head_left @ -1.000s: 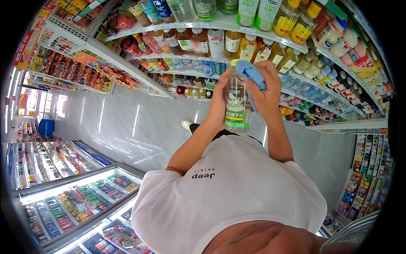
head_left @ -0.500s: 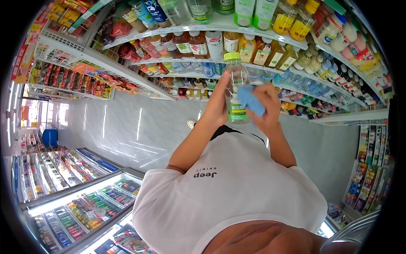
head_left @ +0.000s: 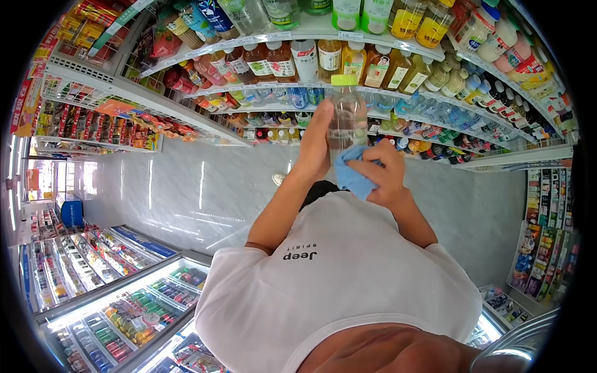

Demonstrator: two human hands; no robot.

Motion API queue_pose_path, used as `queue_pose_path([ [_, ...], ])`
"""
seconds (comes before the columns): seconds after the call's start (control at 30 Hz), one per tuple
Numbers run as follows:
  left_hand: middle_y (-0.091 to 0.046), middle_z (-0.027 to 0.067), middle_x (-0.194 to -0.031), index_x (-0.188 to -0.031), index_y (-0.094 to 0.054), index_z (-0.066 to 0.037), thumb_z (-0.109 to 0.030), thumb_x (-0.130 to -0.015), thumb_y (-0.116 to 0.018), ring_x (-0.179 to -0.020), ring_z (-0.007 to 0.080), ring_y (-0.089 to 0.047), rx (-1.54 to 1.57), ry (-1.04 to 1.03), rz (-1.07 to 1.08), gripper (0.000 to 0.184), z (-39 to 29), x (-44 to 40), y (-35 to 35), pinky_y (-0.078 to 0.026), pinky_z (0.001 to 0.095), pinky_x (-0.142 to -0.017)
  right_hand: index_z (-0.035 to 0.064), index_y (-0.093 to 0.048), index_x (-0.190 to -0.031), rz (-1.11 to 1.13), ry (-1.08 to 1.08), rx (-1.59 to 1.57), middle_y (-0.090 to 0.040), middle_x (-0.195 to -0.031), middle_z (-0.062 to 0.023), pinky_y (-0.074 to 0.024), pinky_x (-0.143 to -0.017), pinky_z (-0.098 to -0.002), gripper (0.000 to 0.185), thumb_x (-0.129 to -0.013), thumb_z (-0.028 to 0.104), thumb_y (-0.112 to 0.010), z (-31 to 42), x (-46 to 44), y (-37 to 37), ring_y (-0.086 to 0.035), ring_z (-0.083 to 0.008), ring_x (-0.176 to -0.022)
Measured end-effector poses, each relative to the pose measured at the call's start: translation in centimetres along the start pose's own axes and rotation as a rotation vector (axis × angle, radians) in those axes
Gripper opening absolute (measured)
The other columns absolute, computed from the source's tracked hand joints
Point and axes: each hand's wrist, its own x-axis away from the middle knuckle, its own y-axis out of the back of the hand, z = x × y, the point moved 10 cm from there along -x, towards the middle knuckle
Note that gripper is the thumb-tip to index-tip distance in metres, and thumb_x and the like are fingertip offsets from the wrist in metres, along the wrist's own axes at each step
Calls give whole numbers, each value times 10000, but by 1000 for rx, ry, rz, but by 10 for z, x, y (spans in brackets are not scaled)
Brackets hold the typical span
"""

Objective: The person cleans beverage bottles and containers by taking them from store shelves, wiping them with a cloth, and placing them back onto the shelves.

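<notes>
A clear plastic bottle [head_left: 347, 118] with a yellow-green cap stands upright in front of my chest. My left hand [head_left: 316, 140] grips it from the left side, fingers along its wall. In my right hand [head_left: 387, 171] is a crumpled blue cloth [head_left: 354, 174], pressed against the bottle's lower part. The cloth covers the bottle's base, and no label shows on the side in view.
Beyond my hands rise drink shelves [head_left: 298, 32] full of bottles. A snack rack [head_left: 118, 81] is at the upper left. Lit coolers [head_left: 180, 252] stand at the lower left, and another product rack [head_left: 541, 230] is at the right. Grey floor [head_left: 186, 180] lies below.
My right hand has moved the blue cloth down from the bottle's cap and shoulder to its lower part. The bottle has turned, so its front label no longer shows. My left hand still holds it.
</notes>
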Motion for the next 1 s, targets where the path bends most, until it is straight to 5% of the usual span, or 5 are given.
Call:
queue_pose_path([
  [0.13, -644, 19, -1166, -1337, -493, -137, -444, -1045, -460, -1006, 133, -629, -65, -29, 7, 425, -11, 7, -2, -532, 335, -793, 135, -748, -971, 28, 17, -71, -538, -831, -16, -419, -559, -336, 397, -595, 215, -848, 12, 12, 2, -514, -215, -649],
  [0.37, -595, 23, -1181, -1279, -474, -135, -481, -986, -564, -1052, 147, -586, -228, 22, -75, 462, 19, 23, -13, -534, 355, -835, 42, -728, -1006, -218, -144, 7, -546, -866, -69, -453, -640, -323, 381, -640, 128, -788, -28, -1, 35, -557, -228, -737],
  [0.53, -600, 15, -1120, -1259, -533, -134, -521, -980, -520, -1019, 151, -583, 29, 253, -25, 478, 43, 37, -32, -523, 386, -852, -19, -702, -1027, -161, -455, -117, -567, -914, -93, -475, -691, -307, 333, -704, 59, -718, -62, -24, 38, -587, -217, -803],
  [0.9, -617, 37, -1145, -1313, -515, -123, -542, -999, -480, -1015, 169, -625, 147, 184, 136, 525, 57, 42, -27, -556, 390, -850, -24, -699, -1036, -181, -367, -163, -580, -920, -85, -477, -695, -292, 338, -706, 48, -710, -59, -13, 42, -593, -187, -800],
  [1.0, -618, 39, -1127, -1298, -524, -120, -562, -992, -477, -1003, 186, -629, 200, 238, 10, 540, 63, 44, -23, -557, 420, -849, -23, -699, -1043, -185, -337, -136, -582, -923, -84, -475, -688, -288, 346, -704, 45, -711, -56, -12, 44, -593, -184, -794],
])
